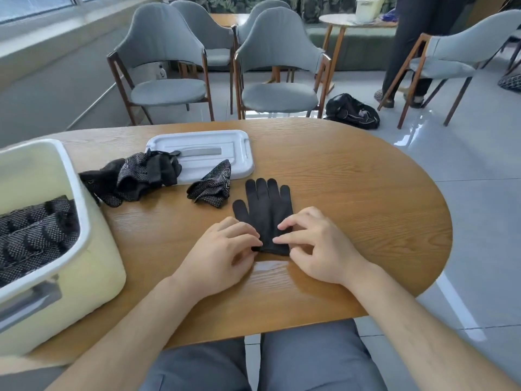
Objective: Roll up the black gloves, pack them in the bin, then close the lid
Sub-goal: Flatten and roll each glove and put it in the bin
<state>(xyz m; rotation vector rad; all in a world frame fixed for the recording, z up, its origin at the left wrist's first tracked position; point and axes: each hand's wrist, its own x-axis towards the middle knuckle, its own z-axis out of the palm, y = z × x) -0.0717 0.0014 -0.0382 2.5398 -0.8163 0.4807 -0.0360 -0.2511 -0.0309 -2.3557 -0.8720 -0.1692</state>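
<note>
A black glove (pixel 265 210) lies flat on the wooden table (pixel 352 193), fingers pointing away from me. My left hand (pixel 222 249) and my right hand (pixel 315 244) both sit at its cuff end, fingertips pinching the cuff edge. The pale yellow bin (pixel 93 266) stands at the left with several rolled dotted gloves (pixel 33 230) inside. Its white lid (pixel 203 155) lies flat on the table farther back. A crumpled dotted glove (pixel 211 189) rests against the lid's front edge. A pile of loose gloves (pixel 132 176) lies between lid and bin.
Grey upholstered chairs (pixel 279 66) stand beyond the table's far edge. A black bag (pixel 351 111) lies on the floor at the right. A person's legs (pixel 411 52) stand near a small round table at the back right. My knees are under the near table edge.
</note>
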